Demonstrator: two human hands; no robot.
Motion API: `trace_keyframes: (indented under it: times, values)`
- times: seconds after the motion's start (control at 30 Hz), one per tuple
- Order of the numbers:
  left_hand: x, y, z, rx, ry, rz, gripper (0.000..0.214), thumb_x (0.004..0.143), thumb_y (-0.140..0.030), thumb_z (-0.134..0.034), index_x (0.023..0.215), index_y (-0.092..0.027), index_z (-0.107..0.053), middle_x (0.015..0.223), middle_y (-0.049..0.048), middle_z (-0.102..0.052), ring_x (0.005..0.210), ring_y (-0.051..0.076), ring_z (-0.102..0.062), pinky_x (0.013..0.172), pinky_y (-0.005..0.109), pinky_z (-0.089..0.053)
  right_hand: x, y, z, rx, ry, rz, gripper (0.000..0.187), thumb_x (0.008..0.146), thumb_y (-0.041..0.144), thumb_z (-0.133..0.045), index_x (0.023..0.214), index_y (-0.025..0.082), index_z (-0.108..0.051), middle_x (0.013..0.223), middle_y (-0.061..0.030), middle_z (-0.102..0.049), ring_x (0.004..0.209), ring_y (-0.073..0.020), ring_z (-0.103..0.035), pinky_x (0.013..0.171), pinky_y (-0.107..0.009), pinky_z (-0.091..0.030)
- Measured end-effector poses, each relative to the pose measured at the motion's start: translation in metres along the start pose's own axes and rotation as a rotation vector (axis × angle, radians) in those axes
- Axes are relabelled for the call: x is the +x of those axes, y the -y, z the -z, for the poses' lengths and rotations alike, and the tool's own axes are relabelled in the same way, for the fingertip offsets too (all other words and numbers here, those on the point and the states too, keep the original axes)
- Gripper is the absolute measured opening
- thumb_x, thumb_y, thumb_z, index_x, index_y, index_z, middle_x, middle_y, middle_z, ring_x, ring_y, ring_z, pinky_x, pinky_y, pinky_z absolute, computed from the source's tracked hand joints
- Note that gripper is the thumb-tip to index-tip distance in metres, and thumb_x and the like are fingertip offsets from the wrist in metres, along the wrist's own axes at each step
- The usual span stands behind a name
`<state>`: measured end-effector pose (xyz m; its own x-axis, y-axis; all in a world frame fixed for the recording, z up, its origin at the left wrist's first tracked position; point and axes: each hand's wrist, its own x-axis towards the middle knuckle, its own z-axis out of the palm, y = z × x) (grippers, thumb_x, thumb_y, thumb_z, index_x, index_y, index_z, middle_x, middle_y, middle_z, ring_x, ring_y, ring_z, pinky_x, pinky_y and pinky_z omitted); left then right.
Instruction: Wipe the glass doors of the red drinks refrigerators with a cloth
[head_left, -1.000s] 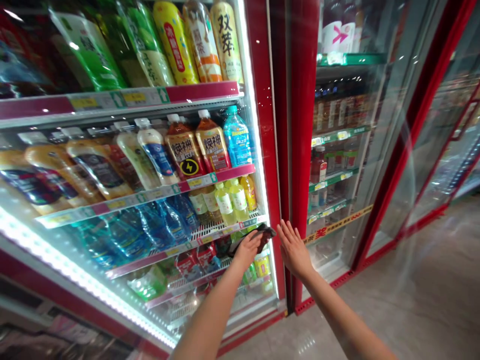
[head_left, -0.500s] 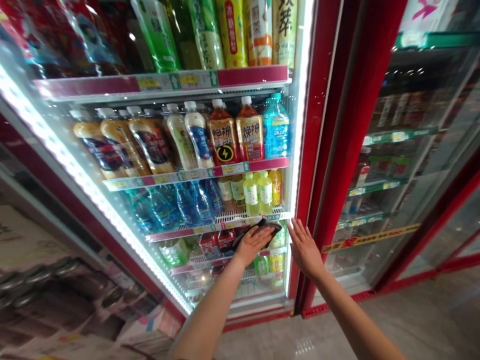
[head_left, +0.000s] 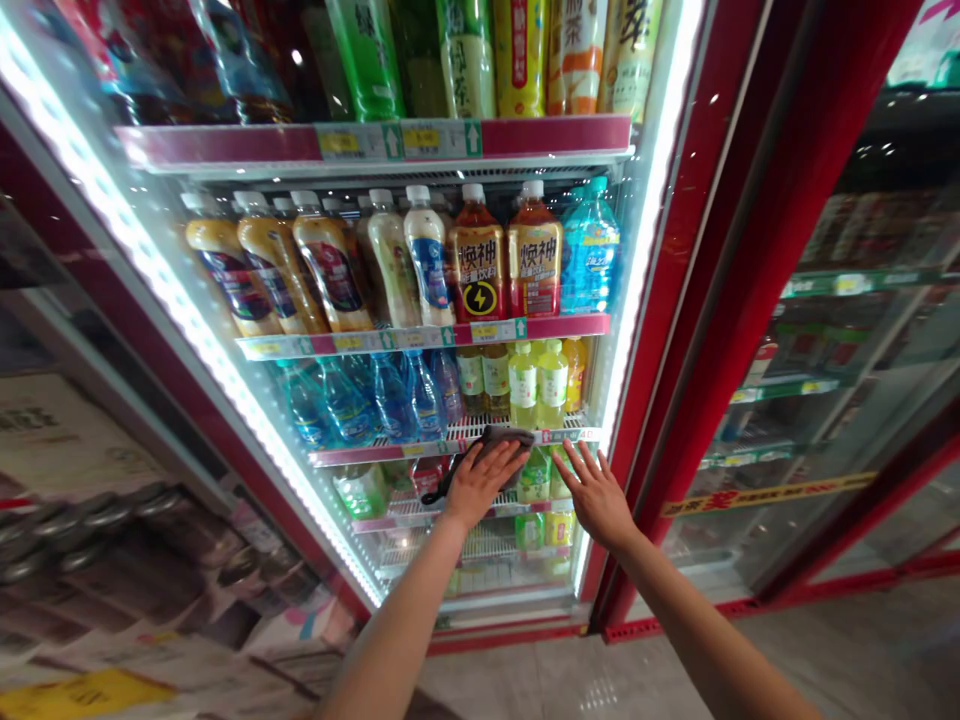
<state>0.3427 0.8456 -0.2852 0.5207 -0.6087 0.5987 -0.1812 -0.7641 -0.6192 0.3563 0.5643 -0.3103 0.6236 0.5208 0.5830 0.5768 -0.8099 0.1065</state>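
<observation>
My left hand lies flat with fingers stretched over a dark grey cloth, pressing it toward the glass front of a lit drinks cooler. Part of the cloth hangs out past the fingers on the left. My right hand is open, fingers apart and holding nothing, near the glass at the cooler's lower right side. Whether its fingertips touch the glass I cannot tell. Behind the hands, a shelf price strip runs below blue bottles and small yellow-green bottles.
Upper shelves hold brown-labelled bottles and green tea bottles. A red door frame divides this cooler from another on the right, which bears a yellow tape strip. Stacked goods stand at the lower left, beside the tiled floor.
My left hand and the cloth have slid left along the lower shelf strip. The right hand has moved left from the frame edge over the glass. The view has shifted slightly.
</observation>
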Motion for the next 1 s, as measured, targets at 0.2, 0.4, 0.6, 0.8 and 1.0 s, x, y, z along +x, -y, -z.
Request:
trace_keyframes:
  times: [0.2,0.4,0.6,0.8,1.0]
  values:
    - [-0.051,-0.008,-0.002,-0.095,0.107,0.304,0.089,0.083,-0.031,-0.077,0.16,-0.028,-0.033,0.169,0.0091,-0.024,0.16,0.026,-0.001,0.129,0.06,-0.004,0.0,0.006,-0.015,-0.053,-0.017,-0.019,0.099,0.084,0.001,-0.051,0.165,0.024,0.002,0.171,-0.0101,0.001,0.157,-0.0406,-0.011,0.121,-0.065,-0.031]
    - [-0.039,-0.017,-0.013,-0.175,0.12,0.17,0.076,0.094,-0.016,-0.06,0.158,-0.045,-0.03,0.167,-0.0058,-0.032,0.158,0.013,-0.012,0.132,0.046,-0.005,-0.001,0.006,-0.012,-0.102,-0.041,0.008,0.104,0.083,0.0,-0.051,0.163,0.023,0.011,0.17,-0.0119,0.008,0.156,-0.0425,-0.01,0.118,-0.065,-0.037]
    - [-0.056,0.005,0.004,-0.196,0.133,0.683,0.101,0.078,-0.025,-0.083,0.162,-0.027,-0.027,0.17,0.0162,-0.019,0.157,0.037,-0.014,0.125,0.063,-0.022,-0.006,0.007,-0.011,-0.103,-0.059,0.031,0.1,0.086,0.0,-0.048,0.163,0.022,0.012,0.17,-0.0118,0.011,0.156,-0.0436,-0.003,0.115,-0.066,-0.041]
    - [-0.078,-0.028,-0.002,-0.319,0.196,0.659,0.105,0.071,-0.017,-0.087,0.16,-0.026,-0.033,0.167,0.0198,-0.027,0.154,0.039,-0.024,0.121,0.06,-0.034,-0.008,0.01,-0.014,-0.112,-0.071,0.031,0.1,0.087,0.001,-0.047,0.163,0.023,0.014,0.17,-0.0116,0.015,0.156,-0.0457,-0.002,0.111,-0.067,-0.043]
    - [-0.076,0.017,0.007,-0.329,0.068,0.865,0.102,0.079,-0.017,-0.08,0.163,-0.023,-0.023,0.171,0.0217,-0.009,0.157,0.039,-0.006,0.124,0.062,-0.026,-0.012,0.005,-0.008,-0.067,-0.032,0.043,0.1,0.088,0.003,-0.047,0.163,0.026,0.014,0.17,-0.0106,0.014,0.156,-0.0455,-0.005,0.111,-0.067,-0.045]
